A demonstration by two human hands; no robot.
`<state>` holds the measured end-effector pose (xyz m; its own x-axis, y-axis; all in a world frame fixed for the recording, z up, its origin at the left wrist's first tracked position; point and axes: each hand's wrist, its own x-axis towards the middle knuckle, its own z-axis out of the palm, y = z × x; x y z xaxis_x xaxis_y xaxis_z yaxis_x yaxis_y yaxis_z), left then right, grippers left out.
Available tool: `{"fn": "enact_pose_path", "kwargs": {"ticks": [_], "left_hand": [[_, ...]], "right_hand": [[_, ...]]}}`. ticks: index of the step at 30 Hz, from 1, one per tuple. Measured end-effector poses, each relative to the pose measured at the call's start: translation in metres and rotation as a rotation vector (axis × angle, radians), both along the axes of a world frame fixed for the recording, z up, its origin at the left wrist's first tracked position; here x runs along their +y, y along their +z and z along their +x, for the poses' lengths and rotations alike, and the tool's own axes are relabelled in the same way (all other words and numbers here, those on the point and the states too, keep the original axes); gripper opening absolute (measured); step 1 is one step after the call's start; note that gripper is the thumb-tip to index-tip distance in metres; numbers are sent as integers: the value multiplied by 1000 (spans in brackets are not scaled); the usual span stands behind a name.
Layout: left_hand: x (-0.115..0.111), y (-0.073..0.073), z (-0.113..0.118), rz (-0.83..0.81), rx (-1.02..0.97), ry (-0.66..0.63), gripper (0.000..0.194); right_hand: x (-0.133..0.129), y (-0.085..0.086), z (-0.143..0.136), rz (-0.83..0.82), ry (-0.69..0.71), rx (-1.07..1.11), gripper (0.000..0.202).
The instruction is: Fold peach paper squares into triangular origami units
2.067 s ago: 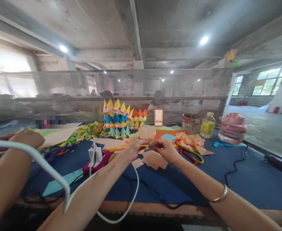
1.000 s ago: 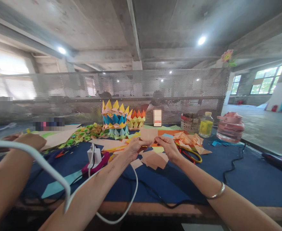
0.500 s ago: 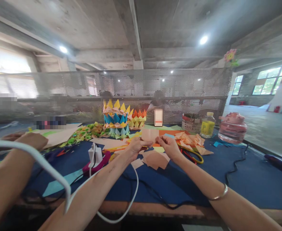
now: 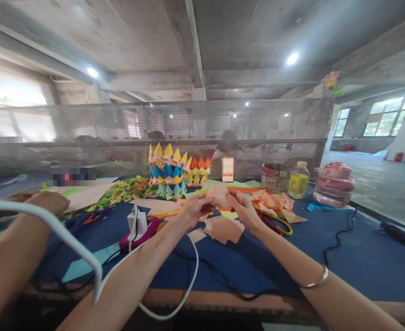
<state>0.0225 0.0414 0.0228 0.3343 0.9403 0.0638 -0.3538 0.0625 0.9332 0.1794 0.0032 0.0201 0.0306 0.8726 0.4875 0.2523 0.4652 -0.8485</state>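
A small peach-coloured sheet of paper is held up over the middle of the table between both hands. My left hand pinches its left edge. On the other side, the fingers of my right hand grip its right edge. Just below my hands lie several loose peach paper pieces on the blue cloth. Folded orange paper pieces are piled to the right of my right hand, beside scissors with yellow and red handles.
Tiered folded-paper crowns stand at the back. A pink water bottle and a yellow-labelled bottle are at right. A white cable loops in front, near a purple-based white plug. Another person's arm reaches in at left.
The paper between my hands has turned from a level rectangle to a tilted, corner-up position. My fingers have shifted slightly along its edges.
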Motion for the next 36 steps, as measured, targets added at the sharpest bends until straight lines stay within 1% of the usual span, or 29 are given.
{"fn": "enact_pose_path", "kwargs": {"ticks": [2, 4, 8, 11, 13, 15, 17, 23, 25, 30, 36], "left_hand": [[1, -1, -1, 6, 28, -48, 22], [2, -2, -1, 7, 34, -60, 22], [0, -2, 0, -9, -7, -2, 22], [0, 0, 1, -14, -60, 31, 19], [0, 0, 1, -25, -60, 61, 17], [1, 1, 0, -39, -47, 86, 15], [1, 1, 0, -40, -43, 89, 13], [-2, 1, 1, 7, -66, 36, 17], [-2, 1, 1, 31, -60, 23, 19], [-1, -3, 2, 77, -17, 38, 25], [-4, -4, 5, 147, 9, 30, 33]], "right_hand": [[1, 0, 1, 4, -14, 58, 30], [3, -1, 3, 40, -47, 35, 30], [3, -5, 3, 176, -97, -152, 22], [0, -6, 2, 249, -41, -324, 17], [-3, -5, 1, 285, 4, -410, 26], [-5, -3, 0, 300, 18, -454, 37], [-5, -3, 0, 299, 9, -476, 38], [0, -3, 1, 277, -19, -463, 18], [3, -5, 2, 270, -35, -461, 15], [8, -10, 4, 273, -45, -412, 18], [6, -9, 3, 201, -68, -308, 26]]}}
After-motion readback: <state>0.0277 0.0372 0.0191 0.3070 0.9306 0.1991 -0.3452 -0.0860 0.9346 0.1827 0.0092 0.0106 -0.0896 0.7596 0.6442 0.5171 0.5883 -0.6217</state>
